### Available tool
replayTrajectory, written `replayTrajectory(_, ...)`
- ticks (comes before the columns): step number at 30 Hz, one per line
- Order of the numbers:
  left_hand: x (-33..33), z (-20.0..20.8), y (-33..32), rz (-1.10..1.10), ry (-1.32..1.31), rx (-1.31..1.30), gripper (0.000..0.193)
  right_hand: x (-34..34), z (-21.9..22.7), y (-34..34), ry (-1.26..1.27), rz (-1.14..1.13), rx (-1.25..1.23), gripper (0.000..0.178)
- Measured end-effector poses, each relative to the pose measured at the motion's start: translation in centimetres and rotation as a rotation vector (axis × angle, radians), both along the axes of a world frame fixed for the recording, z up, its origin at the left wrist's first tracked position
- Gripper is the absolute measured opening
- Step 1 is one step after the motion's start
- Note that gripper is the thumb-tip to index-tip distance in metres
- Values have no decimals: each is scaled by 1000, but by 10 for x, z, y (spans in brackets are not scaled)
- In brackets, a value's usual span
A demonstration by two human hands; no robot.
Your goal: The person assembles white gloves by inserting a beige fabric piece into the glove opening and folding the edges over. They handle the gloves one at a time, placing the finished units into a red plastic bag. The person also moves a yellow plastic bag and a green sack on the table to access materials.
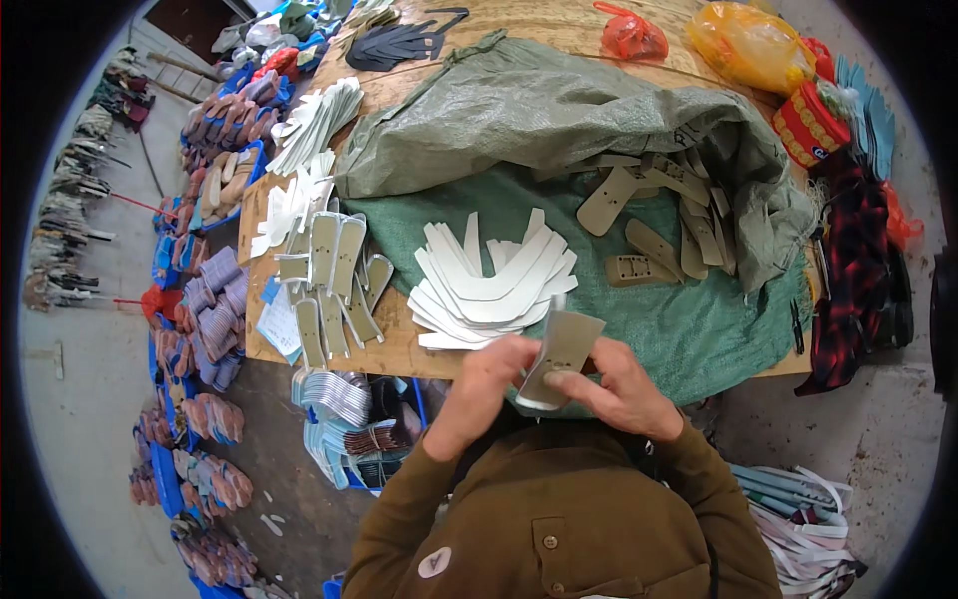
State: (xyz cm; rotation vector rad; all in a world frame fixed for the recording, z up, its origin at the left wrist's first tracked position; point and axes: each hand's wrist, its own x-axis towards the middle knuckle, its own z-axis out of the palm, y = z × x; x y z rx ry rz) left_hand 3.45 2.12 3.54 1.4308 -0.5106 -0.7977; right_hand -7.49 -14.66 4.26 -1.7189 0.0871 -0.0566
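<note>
Progress apparently partial: clamping khaki piece [569,346] in fingers of left hand [484,387] and right hand [627,392] at near edge of table [549,25]; seemingly done with white-edged pieces [324,248] at left, not with white cutouts [499,283] between or bare pieces [606,203] at far right.

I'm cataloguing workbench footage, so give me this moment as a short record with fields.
Held piece: curved tan piece with a pale edge, raised above the near table edge
Left hand: at the piece's left side
Right hand: gripping it, thumb on the tan face
Beyond the hands: fanned pile of white curved pieces
Left on table: white-edged tan pieces
Right: loose tan pieces by the green sheeting
Far side: red bag, yellow-orange bag
</note>
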Motion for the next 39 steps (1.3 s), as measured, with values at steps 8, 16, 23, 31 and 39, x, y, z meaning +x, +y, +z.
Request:
replayTrajectory(8, -2, -8, 3, -203, -107, 89, 20, -6, 0, 7, -92, -17, -306, 27)
replayTrajectory(16, 7, 4, 0, -6, -835, -32, 44, 2, 0, 12, -343, -185, -333, 48)
replayTrajectory(23, 0, -21, 13, 12, -951, -235, 28, 10, -19, 0, 161, -62, 532, 36)
replayTrajectory(31, -8, -36, 19, 80, -986, -148, 23, 14, -19, 23, -36, -362, 133, 14)
replayTrajectory(39, -11, -47, -1, 156, -1036, -115, 25, 13, -22, 39, -181, -479, -70, 14)
